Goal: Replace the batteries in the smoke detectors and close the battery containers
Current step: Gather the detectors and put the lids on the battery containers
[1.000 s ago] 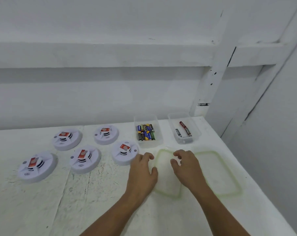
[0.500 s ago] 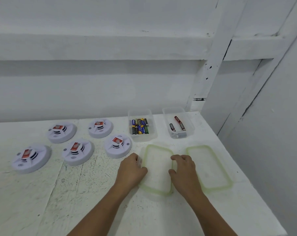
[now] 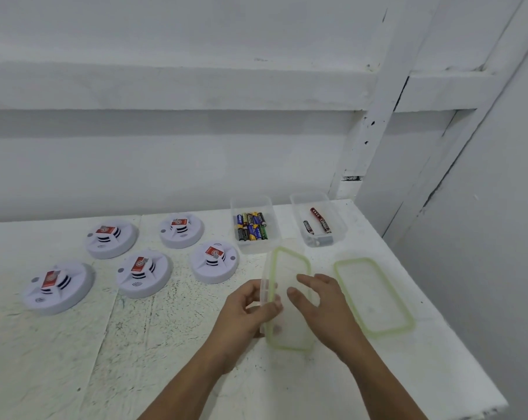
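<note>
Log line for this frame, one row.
left hand grips left lid, tilted | right hand open at it | right lid flat | full battery box, sparse box uncovered

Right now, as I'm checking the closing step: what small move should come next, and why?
Probably lift the lid onto the full battery box just behind it: the left hand grips its tilted edge, and that box stands open.

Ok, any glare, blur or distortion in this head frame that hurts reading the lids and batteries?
Head view: light is soft and even, no glare, faint shadows; the wide lens makes the wall post lean; the clear lid in the left hand blends into the white table, only its green rim reads; labels on the batteries are too small to read.
</note>
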